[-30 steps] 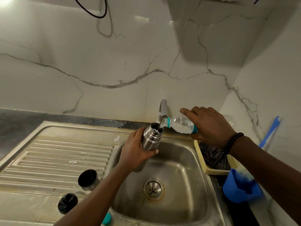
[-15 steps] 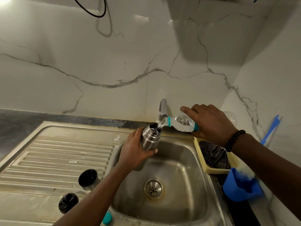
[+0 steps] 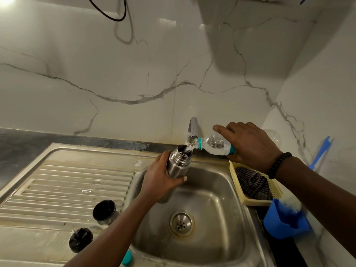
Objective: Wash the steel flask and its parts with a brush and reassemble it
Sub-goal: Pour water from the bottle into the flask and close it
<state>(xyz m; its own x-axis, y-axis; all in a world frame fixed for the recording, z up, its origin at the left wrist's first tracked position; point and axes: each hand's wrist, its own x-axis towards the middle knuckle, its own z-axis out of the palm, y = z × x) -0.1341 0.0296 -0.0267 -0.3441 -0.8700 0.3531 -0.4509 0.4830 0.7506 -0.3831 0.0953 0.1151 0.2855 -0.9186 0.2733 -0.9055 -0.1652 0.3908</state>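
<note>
My left hand (image 3: 159,178) held the steel flask (image 3: 179,162) in a closed grip around its body, fingers curled behind it and the thumb across the front, keeping it upright with a slight tilt above the far left part of the sink basin (image 3: 215,191). My right hand (image 3: 248,143) gripped a clear plastic bottle (image 3: 213,144) with a teal neck ring, laid almost level, its mouth just over the open mouth of the flask, and water (image 3: 188,148) ran from 1 into the other. The tap (image 3: 192,127) stood at the far edge of the sink, right behind the bottle's neck. On the ribbed drainboard (image 3: 67,182) to the left, near its front edge, sat 2 flask parts apart from each other: the steel cup (image 3: 105,211) with a dark inside, close to the basin's rim, and the black stopper (image 3: 81,239) nearer the front. A teal cap (image 3: 127,258) lay at the front rim by my left forearm. At the sink's right edge sat a yellow basket (image 3: 256,201) holding a striped cloth (image 3: 252,182), with a blue holder (image 3: 285,224) just in front of it.
</note>
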